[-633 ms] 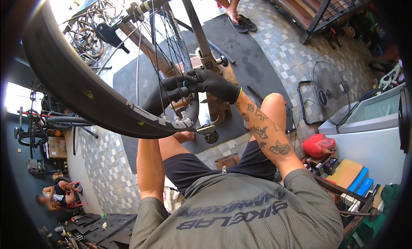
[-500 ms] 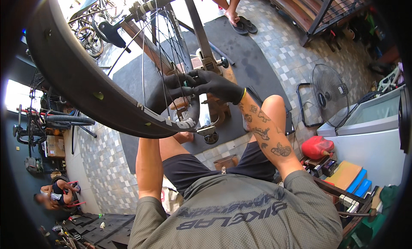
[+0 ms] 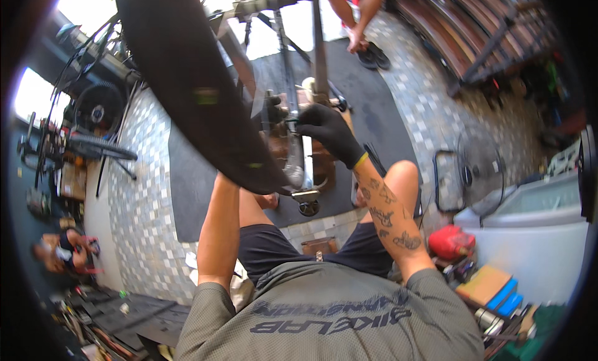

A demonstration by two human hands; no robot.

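Grey mosaic paving [image 3: 149, 199] covers the workshop floor, with a dark rubber mat [image 3: 367, 105] laid across its middle. Largest in view is a black bicycle wheel rim [image 3: 187, 87], seen from very close, sweeping from the top edge down to the centre of the picture, where thin spokes [image 3: 289, 121] run past the hands. Behind it stands a bicycle frame [image 3: 319, 56], its tubes rising toward the top of the view. A white chest-like unit [image 3: 529, 236] sits at the right, with a floor fan [image 3: 473, 183] just beside it and a red container [image 3: 450, 241] near its corner. Another person's legs and dark shoes [image 3: 374, 56] stand on the mat at the top. The right hand [image 3: 329, 132], in a black glove, is closed around a small part at the wheel's centre, among the spokes. The left hand [image 3: 272, 110], also gloved in black, is partly hidden behind the rim; whether it grips anything cannot be told.
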